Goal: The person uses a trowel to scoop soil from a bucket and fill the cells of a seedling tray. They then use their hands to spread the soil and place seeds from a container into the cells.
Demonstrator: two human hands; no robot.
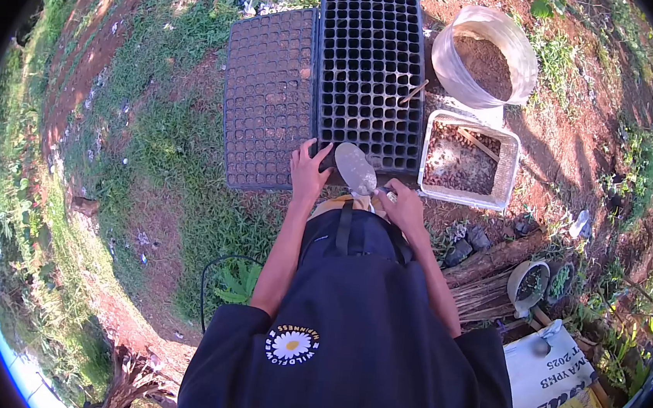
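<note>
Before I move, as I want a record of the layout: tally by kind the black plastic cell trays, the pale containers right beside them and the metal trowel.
Black plastic cell trays: 2 (soil-filled tray, open-celled tray)
Round pale container: 1
Rectangular white tub: 1
Grey metal trowel: 1
Total: 5

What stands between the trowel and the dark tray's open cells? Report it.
Nothing visible: the trowel blade overlaps the near edge of the dark tray. The left hand is beside the blade; a stick lies farther off.
</note>
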